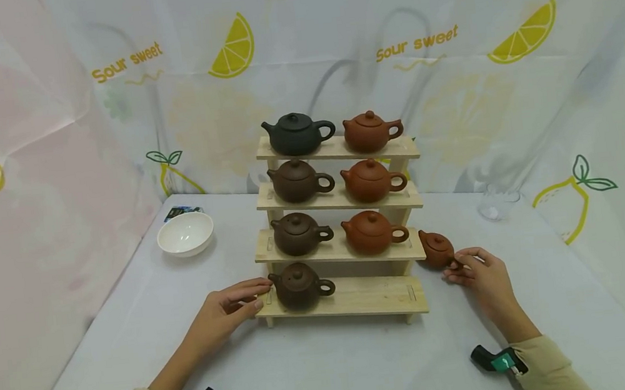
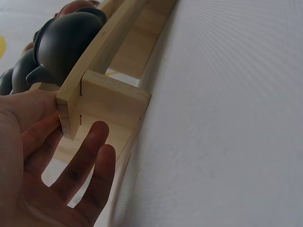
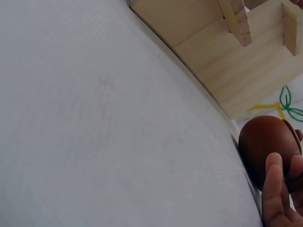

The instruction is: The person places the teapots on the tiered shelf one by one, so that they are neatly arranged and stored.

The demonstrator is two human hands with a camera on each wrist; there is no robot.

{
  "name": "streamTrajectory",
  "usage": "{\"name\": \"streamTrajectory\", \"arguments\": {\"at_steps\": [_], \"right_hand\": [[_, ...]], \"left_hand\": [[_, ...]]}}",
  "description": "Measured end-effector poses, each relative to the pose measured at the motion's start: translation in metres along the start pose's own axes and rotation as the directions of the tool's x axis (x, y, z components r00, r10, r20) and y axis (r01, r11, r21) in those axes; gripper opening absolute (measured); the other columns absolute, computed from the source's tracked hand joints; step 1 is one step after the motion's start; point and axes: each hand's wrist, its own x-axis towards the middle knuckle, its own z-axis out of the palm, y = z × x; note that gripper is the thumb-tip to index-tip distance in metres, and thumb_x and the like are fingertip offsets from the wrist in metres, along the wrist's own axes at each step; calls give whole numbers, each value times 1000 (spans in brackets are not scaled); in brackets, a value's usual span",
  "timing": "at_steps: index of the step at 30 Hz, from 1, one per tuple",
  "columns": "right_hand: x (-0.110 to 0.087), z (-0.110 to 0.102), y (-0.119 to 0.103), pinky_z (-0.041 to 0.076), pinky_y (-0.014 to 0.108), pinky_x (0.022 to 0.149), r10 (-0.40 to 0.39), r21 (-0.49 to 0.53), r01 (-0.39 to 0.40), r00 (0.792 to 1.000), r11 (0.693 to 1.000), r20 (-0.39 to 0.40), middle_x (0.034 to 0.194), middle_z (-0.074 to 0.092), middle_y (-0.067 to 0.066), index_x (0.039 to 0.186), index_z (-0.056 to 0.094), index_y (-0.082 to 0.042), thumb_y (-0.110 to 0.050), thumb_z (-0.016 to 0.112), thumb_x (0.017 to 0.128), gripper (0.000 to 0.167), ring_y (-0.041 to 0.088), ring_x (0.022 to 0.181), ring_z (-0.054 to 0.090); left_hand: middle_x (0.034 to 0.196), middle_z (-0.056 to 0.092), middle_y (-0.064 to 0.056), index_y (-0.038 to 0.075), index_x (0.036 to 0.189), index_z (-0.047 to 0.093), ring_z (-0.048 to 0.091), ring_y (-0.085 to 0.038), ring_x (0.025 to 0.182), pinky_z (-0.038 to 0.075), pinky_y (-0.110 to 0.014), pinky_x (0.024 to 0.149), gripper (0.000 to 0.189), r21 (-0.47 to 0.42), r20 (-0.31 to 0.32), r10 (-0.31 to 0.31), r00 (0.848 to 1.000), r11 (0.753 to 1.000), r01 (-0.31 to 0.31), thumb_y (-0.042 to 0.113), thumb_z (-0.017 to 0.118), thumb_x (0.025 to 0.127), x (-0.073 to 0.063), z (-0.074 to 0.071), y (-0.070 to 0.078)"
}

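A stepped wooden display stand (image 1: 367, 296) carries small clay teapots in two columns. My left hand (image 1: 226, 310) holds the left end of its lowest shelf, with thumb and forefinger at the board's end (image 2: 69, 111) and the other fingers spread below. Closest to it on that shelf sits a dark brown teapot (image 1: 297, 287). To the right of the stand, my right hand (image 1: 481, 273) pinches a reddish-brown teapot (image 1: 436, 250) at its handle side. In the right wrist view this teapot (image 3: 265, 144) is upright, low at the cloth; the fingers hide its handle.
Higher shelves hold more teapots: a black one (image 1: 295, 135), brown ones (image 1: 295, 183) and red-brown ones (image 1: 375, 233). A white bowl (image 1: 185, 235) stands at the left, before a small dark packet (image 1: 181, 212). A clear glass container (image 1: 497, 203) is at the back right.
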Motion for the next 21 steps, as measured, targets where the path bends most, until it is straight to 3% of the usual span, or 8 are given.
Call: {"name": "streamTrajectory", "arguments": {"at_steps": [21], "right_hand": [[-5,-4,-9,60,31,72,-61,24,62,998,998,-23,82,68,8,97,64,-2,-6,59,107,12,18,72,74]], "left_hand": [[139,64,-7,8,129,74,59,-10,126,58,-31,83,30,3,-4,-1,1000,1000,1,7,71,100,0,0,0]]}}
